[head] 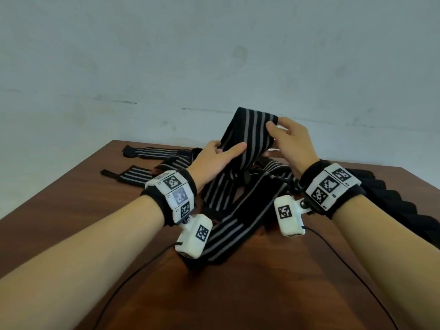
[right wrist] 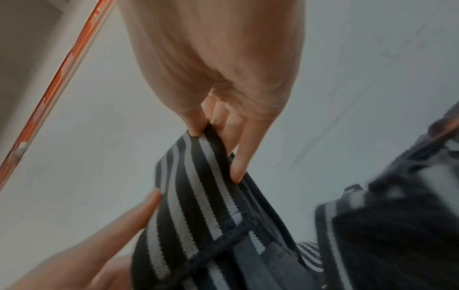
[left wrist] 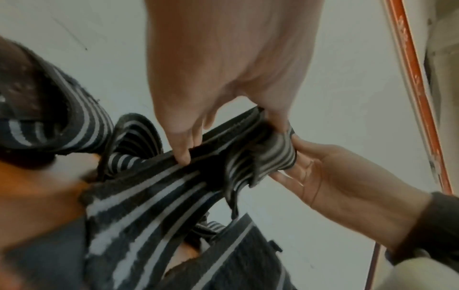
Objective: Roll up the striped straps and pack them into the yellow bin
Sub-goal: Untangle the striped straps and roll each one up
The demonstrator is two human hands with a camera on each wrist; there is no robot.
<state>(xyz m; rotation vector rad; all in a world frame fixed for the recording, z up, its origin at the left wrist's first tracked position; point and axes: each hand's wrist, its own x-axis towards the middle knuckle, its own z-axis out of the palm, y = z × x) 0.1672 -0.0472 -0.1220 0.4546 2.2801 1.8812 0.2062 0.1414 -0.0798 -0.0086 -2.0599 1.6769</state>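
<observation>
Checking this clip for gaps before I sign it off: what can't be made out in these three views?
- Yellow bin: in no view.
- Striped strap held up by the left hand and right hand: its lower end is lost in the tangled pile of straps, head view.
- Black ribbed item: cut by the right edge, head view.
- Near straps in both wrist views: blurred.

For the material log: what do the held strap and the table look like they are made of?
Striped strap: woven, probably elastic fabric, matte; ribbed weave shows in the right wrist view, and it drapes limply. Table: wood or wood-look laminate, dark brown with grain, slight sheen.
</observation>
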